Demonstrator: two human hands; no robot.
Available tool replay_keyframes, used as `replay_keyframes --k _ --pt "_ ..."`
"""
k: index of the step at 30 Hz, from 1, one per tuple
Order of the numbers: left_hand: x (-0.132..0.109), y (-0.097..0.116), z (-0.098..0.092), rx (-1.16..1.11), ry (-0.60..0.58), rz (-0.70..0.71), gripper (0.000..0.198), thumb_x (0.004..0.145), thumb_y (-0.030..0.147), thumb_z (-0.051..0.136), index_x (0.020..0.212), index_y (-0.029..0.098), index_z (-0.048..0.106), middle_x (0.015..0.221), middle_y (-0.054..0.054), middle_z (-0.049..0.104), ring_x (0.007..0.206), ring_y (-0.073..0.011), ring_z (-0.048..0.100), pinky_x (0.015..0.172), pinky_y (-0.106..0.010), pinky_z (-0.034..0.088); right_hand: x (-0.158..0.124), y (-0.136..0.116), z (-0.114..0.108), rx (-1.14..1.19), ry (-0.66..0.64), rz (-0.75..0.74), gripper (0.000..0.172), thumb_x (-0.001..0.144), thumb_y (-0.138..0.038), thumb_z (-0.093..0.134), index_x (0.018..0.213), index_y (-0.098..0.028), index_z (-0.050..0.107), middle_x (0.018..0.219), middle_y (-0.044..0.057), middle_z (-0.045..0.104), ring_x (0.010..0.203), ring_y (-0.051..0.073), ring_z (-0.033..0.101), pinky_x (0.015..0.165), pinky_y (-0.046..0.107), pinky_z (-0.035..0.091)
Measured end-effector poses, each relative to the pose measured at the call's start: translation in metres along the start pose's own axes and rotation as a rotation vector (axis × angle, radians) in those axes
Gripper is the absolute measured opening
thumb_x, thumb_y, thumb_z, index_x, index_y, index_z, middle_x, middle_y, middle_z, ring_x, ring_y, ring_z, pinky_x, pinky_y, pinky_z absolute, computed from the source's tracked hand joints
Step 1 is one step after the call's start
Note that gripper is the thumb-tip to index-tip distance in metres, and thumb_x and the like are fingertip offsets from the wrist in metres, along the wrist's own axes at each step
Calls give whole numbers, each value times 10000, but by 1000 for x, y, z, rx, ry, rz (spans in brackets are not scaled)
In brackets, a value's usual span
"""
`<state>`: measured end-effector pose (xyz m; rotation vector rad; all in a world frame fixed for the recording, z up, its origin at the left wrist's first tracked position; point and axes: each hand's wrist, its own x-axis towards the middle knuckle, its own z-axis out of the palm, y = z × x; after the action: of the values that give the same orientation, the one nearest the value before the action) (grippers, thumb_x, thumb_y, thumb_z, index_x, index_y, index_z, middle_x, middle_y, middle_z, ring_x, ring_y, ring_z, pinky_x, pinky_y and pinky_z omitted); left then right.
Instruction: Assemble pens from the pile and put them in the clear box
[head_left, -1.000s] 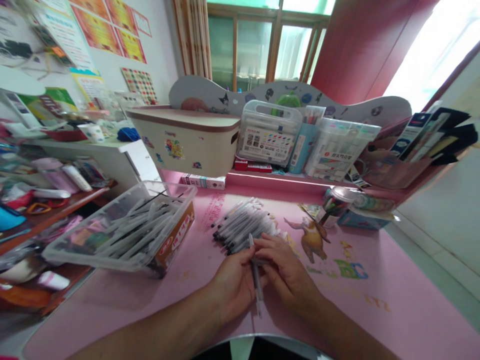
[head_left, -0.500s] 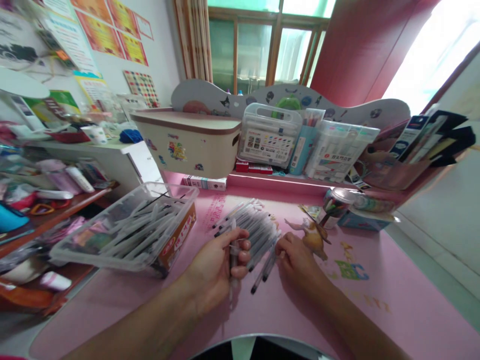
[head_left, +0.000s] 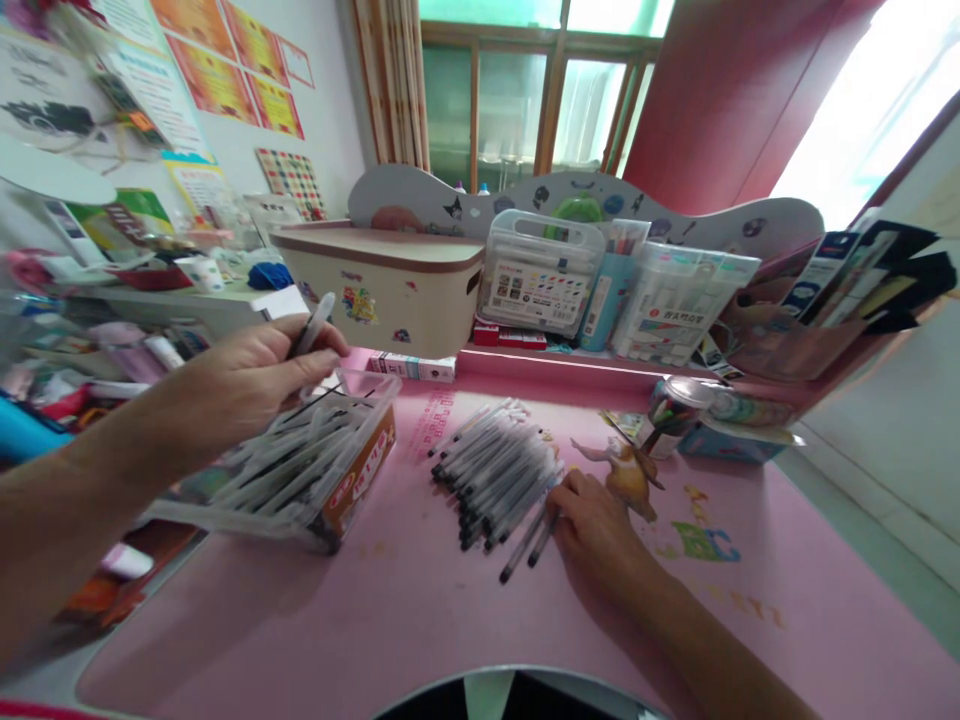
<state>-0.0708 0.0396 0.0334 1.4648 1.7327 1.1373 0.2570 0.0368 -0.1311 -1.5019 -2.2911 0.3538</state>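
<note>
My left hand (head_left: 247, 385) is raised over the clear plastic box (head_left: 386, 400) and pinches a pen (head_left: 319, 314) with a pale translucent barrel, one end pointing up. Inside the box lies a heap of similar pens (head_left: 315, 440). At the centre of the pink desk is a pile of clear-barrelled pens (head_left: 499, 470), most with their black ends towards me. My right hand (head_left: 596, 520) rests on the desk against the pile's right side, fingers curled in. Two pens lie slightly apart beside its fingertips; whatever those fingers grip is hidden.
A lidded cream bin (head_left: 382, 300), a clear marker case (head_left: 544, 270) and a second pen case (head_left: 679, 300) stand on the back ledge. A tin of pens (head_left: 675, 410) is at the right rear. Cluttered shelves (head_left: 142, 345) adjoin the desk's left side.
My left hand has moved left and up from in front of the pile to above the box, carrying the pen. My right hand has stayed almost in place beside the pile.
</note>
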Motion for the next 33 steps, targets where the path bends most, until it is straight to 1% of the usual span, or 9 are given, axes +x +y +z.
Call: replay_keyframes --k 3,7,13,18,22,24,27,30,33 --pt "25 -14 -12 358 23 238 287 931 300 422 979 75 594 733 93 532 814 -86 471 909 -260 347 0 2 1 -5 -3 -6 255 758 -7 486 773 -198 655 871 47 573 855 201 519 740 320 324" --pt "38 -36 -13 596 -22 293 339 911 365 438 960 79 614 797 58 592 848 -135 519 997 -356 358 1 4 1 1 -12 -8 272 736 3 484 772 -202 659 876 46 575 854 202 515 734 319 328" --pt "34 -44 -11 654 -158 284 441 896 454 481 1115 96 619 1084 19 638 1090 -211 559 1053 -372 327 0 2 -2 -24 -27 -4 259 755 -2 489 791 -196 656 898 48 575 870 200 506 747 317 334" --pt "8 -27 -1 561 -43 318 408 927 436 454 1125 126 630 1079 34 644 1070 -215 567 1052 -386 327 2 2 -5 -72 -61 -24 256 752 -12 526 801 -199 694 917 59 594 884 207 508 766 325 343" --pt "-32 -17 31 277 55 451 201 822 330 668 985 219 708 1060 -1 676 1031 -202 568 1018 -308 370 2 4 -5 -103 -63 -39 225 762 -32 560 783 -203 704 936 65 612 893 214 508 772 334 345" --pt "-53 -13 55 -19 -68 430 172 750 215 743 921 230 750 1037 -42 691 1034 -227 566 990 -274 405 3 4 -6 -118 -68 -58 218 778 -42 560 807 -205 701 953 67 623 904 219 503 780 339 347" --pt "-75 -8 94 -472 -285 176 189 680 39 758 769 206 762 995 -82 693 1055 -247 567 969 -253 434 3 2 -10 -126 -113 -104 224 803 -46 551 861 -205 697 981 66 652 898 220 503 784 344 349" --pt "-81 -8 128 -555 -431 93 168 727 36 714 763 194 758 939 -79 687 997 -221 585 895 -223 464 4 0 -15 -134 -156 -129 211 820 -59 545 864 -204 692 956 59 672 888 226 505 777 355 341" --pt "-80 -14 151 -559 -495 5 112 803 135 665 853 196 744 852 -54 665 786 -178 587 687 -209 496 2 1 -17 -144 -169 -158 202 819 -76 546 863 -211 690 916 57 661 891 234 505 775 366 329"
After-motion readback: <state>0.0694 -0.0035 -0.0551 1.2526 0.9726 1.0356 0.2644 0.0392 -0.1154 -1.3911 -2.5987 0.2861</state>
